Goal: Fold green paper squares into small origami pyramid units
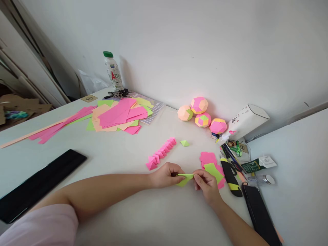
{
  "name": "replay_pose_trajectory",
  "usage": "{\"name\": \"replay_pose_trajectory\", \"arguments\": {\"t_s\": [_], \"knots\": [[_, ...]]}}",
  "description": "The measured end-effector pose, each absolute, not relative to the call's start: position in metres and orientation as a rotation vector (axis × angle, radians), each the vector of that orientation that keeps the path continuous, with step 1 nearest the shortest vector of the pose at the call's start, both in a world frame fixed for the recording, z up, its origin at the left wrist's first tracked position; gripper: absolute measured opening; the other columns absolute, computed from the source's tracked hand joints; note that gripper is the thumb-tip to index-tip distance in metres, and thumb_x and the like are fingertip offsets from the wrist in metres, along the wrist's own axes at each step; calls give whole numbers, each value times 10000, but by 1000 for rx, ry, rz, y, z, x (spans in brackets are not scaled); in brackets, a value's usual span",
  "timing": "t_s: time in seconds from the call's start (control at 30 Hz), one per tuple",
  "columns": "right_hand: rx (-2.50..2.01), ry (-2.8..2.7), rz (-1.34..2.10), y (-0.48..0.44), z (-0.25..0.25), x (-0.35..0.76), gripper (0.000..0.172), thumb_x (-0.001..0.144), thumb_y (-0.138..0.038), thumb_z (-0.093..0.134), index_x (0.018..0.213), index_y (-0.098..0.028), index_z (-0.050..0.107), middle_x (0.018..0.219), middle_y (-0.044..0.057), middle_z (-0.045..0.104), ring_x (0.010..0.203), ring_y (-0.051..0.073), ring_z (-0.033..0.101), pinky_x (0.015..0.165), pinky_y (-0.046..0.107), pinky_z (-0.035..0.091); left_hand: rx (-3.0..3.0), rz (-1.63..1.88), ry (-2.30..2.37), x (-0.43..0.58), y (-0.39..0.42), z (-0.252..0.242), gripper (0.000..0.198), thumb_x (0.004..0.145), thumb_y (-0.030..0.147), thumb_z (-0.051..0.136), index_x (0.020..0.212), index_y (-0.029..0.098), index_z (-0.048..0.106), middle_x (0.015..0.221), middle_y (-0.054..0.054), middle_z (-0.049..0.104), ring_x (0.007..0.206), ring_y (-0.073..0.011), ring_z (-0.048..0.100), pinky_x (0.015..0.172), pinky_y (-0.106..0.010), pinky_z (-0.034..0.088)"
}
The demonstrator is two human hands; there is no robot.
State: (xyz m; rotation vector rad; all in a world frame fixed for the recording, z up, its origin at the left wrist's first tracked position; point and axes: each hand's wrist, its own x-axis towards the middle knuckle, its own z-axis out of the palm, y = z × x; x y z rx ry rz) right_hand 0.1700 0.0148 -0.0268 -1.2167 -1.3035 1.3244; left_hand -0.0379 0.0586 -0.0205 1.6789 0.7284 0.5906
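My left hand [165, 175] and my right hand [207, 184] both pinch a small folded green paper [185, 178] just above the white table [133, 212]. The left fingers grip its left end, the right fingers its right end. Just beyond my left hand lies a row of folded pink paper pieces [161, 153]. One folded green piece [184, 143] sits alone past the row. Right beside my right hand is a small stack of pink and green paper squares [211, 164].
A spread of pink, orange and green sheets [119, 114] and long paper strips [53, 128] lies at the back left. Several paper balls [202, 114] rest against the wall. A bottle [113, 71], keys, a black bar [38, 184], a phone [258, 213], cutter and pens crowd the edges.
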Motion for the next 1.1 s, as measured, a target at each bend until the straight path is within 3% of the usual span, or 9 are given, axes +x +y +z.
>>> {"name": "replay_pose_trajectory", "arguments": {"t_s": [0.1, 0.23, 0.3, 0.5, 0.7, 1.1], "knots": [[-1213, -1316, 1309, 13, -28, 170, 233, 875, -393, 525, 860, -184, 629, 511, -30, 519, 451, 113, 475, 455, 232, 399, 1669, 577, 731, -38, 59, -21, 211, 818, 269, 534, 800, 116, 678, 664, -2, 545, 583, -84, 457, 503, -185, 357], [-1130, -1455, 1225, 10, -29, 168, 222, 848, -367, 569, 1003, -214, 607, 806, 41, 622, 535, 121, 533, 497, 253, 461, 1708, 574, 690, -39, 60, -21, 186, 808, 233, 541, 814, 119, 689, 667, 2, 543, 574, -76, 457, 499, -177, 350], [-1098, -1566, 1173, 10, -30, 167, 197, 824, -317, 606, 998, -227, 627, 853, 49, 627, 556, 126, 549, 509, 262, 480, 1737, 576, 653, -39, 59, -21, 181, 802, 222, 547, 824, 120, 695, 661, 4, 536, 566, -72, 453, 499, -175, 349], [-1196, -1636, 1068, 10, -30, 164, 110, 835, -268, 582, 876, -204, 661, 621, 4, 598, 476, 129, 549, 457, 255, 476, 1776, 585, 670, -39, 58, -20, 216, 822, 284, 550, 846, 135, 705, 652, 3, 522, 571, -78, 451, 501, -177, 357], [-1191, -1683, 1067, 9, -28, 163, 115, 806, -268, 612, 871, -195, 671, 683, 29, 650, 498, 136, 580, 465, 254, 491, 1807, 605, 636, -38, 59, -22, 259, 832, 314, 546, 858, 122, 719, 632, -4, 526, 574, -82, 467, 514, -179, 372], [-1224, -1638, 1109, 10, -24, 161, 154, 790, -301, 627, 829, -191, 726, 558, 15, 643, 444, 140, 573, 428, 255, 502, 1869, 639, 612, -38, 58, -23, 247, 831, 316, 553, 864, 142, 726, 609, -4, 519, 555, -82, 454, 514, -181, 370]]}}
